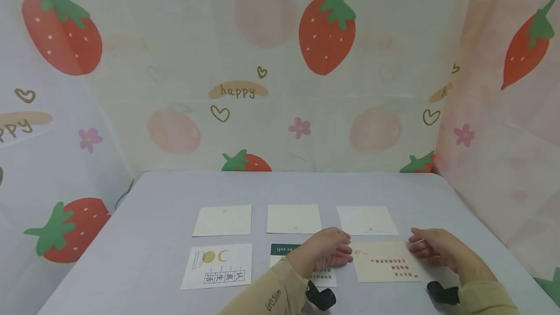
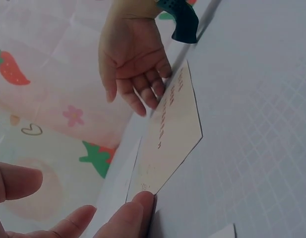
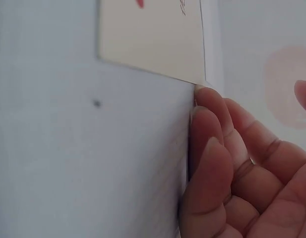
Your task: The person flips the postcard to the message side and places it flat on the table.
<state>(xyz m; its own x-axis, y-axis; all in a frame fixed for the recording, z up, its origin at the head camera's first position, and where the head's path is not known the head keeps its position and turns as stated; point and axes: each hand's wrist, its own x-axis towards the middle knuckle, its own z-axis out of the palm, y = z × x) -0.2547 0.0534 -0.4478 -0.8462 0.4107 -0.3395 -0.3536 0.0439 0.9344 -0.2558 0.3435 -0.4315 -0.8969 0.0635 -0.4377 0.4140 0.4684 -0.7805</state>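
A cream card (image 1: 387,262) is laid flat between the two hands, its red print seen upside down from the head view. Its one short edge is met by the fingertips of the left hand (image 1: 321,253); by the right hand (image 1: 442,252) the opposite edge is flanked, and whether it is touched there cannot be told for certain. Both hands are held relaxed with the palms turned toward each other. The left thumb and fingers are spread wide apart; the right fingers are loosely bent and kept close together, with the thumb apart from them.

Beneath the left hand and wrist, a white card with a green band (image 1: 324,278) is partly covered. Farther to the left of that hand, a sun-and-moon card (image 1: 218,265) is placed, marked with boxed characters.

Beyond the hands, a row is formed by three pale cards: the right one (image 1: 367,221) past the gap between the hands, the middle one (image 1: 293,219) just past the left hand, the left one (image 1: 223,221) farther left.

Behind each hand a black strap is seen, the left one (image 1: 321,296) and the right one (image 1: 443,293), beside tan sleeves (image 1: 267,290). All the cards are carried by a pale bench (image 1: 131,256), backed beyond the hands by a strawberry-printed cloth (image 1: 280,135).
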